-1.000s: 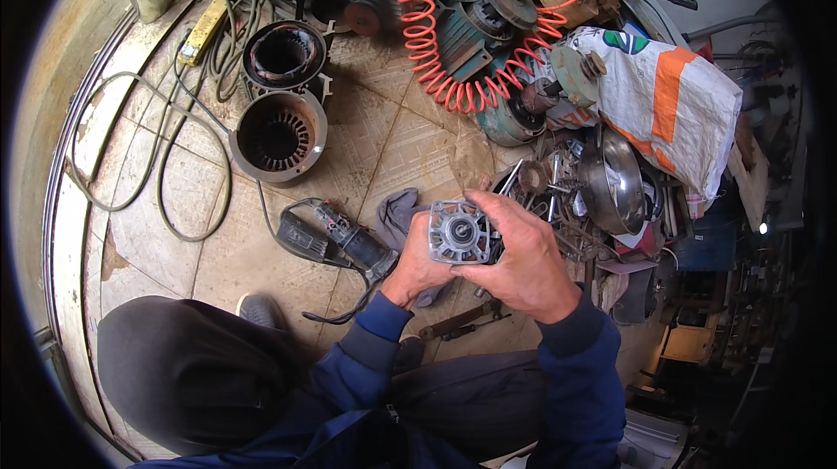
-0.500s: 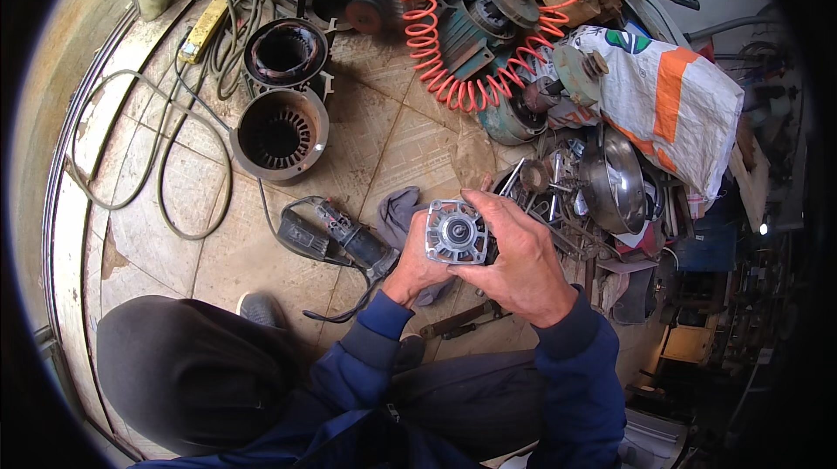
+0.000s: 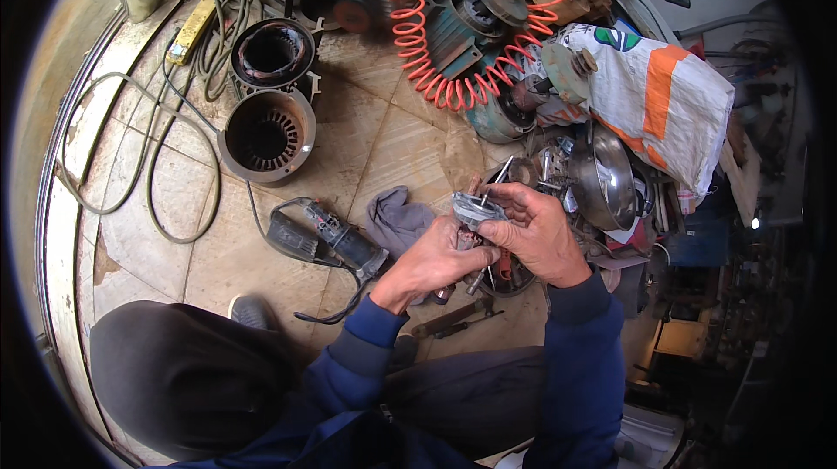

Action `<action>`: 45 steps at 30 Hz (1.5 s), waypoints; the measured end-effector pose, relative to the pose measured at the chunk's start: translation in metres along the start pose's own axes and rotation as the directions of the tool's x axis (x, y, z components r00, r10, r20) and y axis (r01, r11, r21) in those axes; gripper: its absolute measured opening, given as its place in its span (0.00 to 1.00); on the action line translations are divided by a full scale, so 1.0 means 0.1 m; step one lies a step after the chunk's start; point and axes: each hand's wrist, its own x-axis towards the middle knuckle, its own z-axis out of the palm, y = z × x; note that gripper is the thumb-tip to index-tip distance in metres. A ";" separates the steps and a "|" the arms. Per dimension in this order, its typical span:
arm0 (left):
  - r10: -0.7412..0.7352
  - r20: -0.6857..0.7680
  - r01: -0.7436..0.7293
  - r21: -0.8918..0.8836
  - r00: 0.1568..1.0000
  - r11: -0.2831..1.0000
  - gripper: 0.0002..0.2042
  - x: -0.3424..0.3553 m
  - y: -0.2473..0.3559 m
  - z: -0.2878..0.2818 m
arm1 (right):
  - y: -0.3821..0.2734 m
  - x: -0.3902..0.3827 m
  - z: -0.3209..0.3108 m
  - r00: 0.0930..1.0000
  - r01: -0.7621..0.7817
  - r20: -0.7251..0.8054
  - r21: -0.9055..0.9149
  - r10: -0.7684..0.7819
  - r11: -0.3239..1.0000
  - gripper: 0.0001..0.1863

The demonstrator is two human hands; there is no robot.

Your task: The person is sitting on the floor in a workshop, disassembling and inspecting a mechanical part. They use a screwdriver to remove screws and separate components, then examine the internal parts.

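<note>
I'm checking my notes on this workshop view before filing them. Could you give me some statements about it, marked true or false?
1. The right hand holds a grey metal part. True.
2. The left hand lies flat on the floor. False: it is up at the metal part, close to the right hand.
3. A grey cloth lies on the floor near the left hand. True.
4. The dark corded tool lies to the right of both hands. False: it lies to their left.
5. Two round, hollow housings stand next to each other on the floor. True.
6. The coiled hose is blue. False: it is orange-red.
</note>
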 end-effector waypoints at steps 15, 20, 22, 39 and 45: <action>-0.022 -0.018 0.016 -0.265 1.000 0.964 0.07 -0.04 0.07 0.13 | 0.04 0.05 -0.11 0.996 0.047 0.077 -0.071 -0.041 0.996 0.32; -0.011 -0.040 0.002 -0.233 0.999 0.973 0.06 -0.01 0.05 0.14 | 0.08 0.06 -0.16 0.995 -0.038 0.092 -0.121 0.050 0.992 0.37; -0.024 -0.046 0.013 -0.217 0.999 0.976 0.06 -0.01 0.08 0.15 | 0.12 0.07 -0.13 0.997 -0.032 0.070 -0.069 0.037 0.997 0.35; -0.038 -0.057 0.026 -0.188 0.998 0.982 0.08 -0.02 0.10 0.14 | 0.16 0.09 -0.06 0.996 0.082 0.029 -0.091 -0.079 0.992 0.31; -0.058 -0.075 0.042 -0.200 0.996 0.979 0.08 -0.01 0.04 0.14 | 0.11 0.09 -0.13 0.994 -0.010 0.104 -0.173 0.028 0.985 0.37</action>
